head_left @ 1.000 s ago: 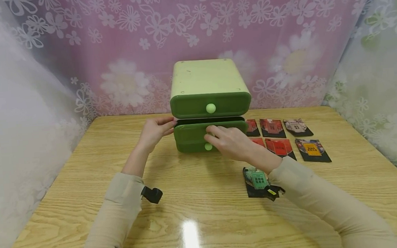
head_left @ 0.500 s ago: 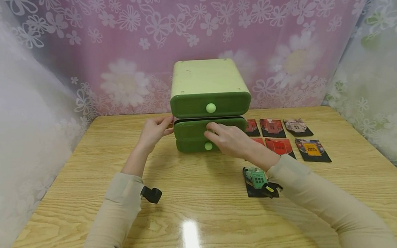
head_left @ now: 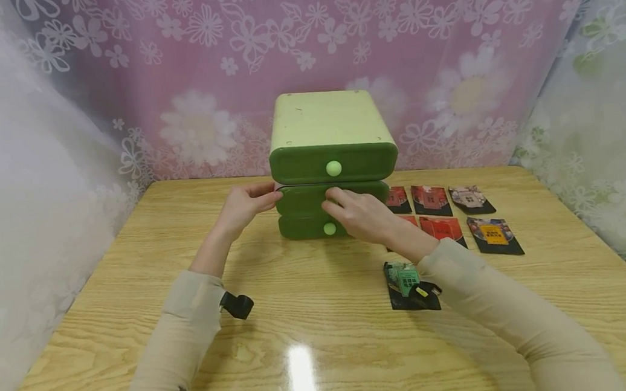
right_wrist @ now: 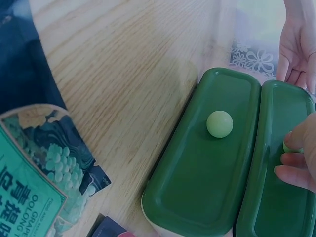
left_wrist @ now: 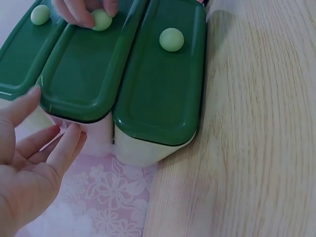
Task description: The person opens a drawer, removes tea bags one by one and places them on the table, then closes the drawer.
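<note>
A green-fronted drawer unit [head_left: 329,118] stands on the table with three stacked drawers. My right hand [head_left: 362,215] pinches the round pale green knob [left_wrist: 102,20] of the middle drawer [left_wrist: 79,69], whose front sits close under the top drawer [head_left: 300,166]. My left hand [head_left: 242,211] is at the left side of the unit, its fairly straight fingers touching the pink side of the middle section and its thumb by the drawer's front edge. Below, the bottom drawer [right_wrist: 202,173] shows its own pale knob [right_wrist: 219,124].
Several red and dark tea packets [head_left: 431,200] lie in rows to the right of the unit. A packet with a green label [head_left: 406,283] lies nearer, partly under the right wrist camera. A floral curtain [head_left: 189,59] hangs behind the wooden table [head_left: 133,281].
The middle drawer has slid inward and the dark gap above its front has closed. My right hand moved in with it, while my left hand stayed at the side.
</note>
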The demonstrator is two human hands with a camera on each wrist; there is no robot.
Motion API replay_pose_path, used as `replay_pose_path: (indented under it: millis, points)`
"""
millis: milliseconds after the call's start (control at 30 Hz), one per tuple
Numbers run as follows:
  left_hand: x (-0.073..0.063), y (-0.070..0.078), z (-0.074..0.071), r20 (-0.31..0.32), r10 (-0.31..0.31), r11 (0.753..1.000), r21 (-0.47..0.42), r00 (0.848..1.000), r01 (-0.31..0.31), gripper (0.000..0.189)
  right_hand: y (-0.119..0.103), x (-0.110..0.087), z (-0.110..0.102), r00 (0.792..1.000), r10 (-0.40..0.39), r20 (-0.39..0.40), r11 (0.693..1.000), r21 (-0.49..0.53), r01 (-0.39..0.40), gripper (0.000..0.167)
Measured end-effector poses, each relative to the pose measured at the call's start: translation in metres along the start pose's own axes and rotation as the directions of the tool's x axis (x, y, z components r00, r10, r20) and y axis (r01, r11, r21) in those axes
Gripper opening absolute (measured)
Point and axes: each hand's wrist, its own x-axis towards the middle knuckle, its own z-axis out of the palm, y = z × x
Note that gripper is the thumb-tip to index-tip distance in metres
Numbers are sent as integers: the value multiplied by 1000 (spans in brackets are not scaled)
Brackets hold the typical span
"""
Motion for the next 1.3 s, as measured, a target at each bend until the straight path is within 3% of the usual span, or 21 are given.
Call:
replay_pose_path:
  millis: [600,800,900,1033,1300]
  points:
    - [3,4,6,-82,-45,998,29,996,47,44,3,3,3,1000,22,6,1000,4,-22,19]
    - [4,3,6,-96,-48,997,60,994,54,44,-2,0,1,999,-44,-26,998,-52,43,18]
    - [5,3,4,-100,-47,996,70,994,54,44,-6,-1,2,994,-102,42,992,-75,105,15]
    - [7,2,4,-109,-38,995,89,993,48,45,-9,-4,10,970,-162,180,975,-123,186,14]
    - [2,2,8,-121,-11,993,115,993,25,44,-15,-9,32,928,-221,301,923,-242,298,9]
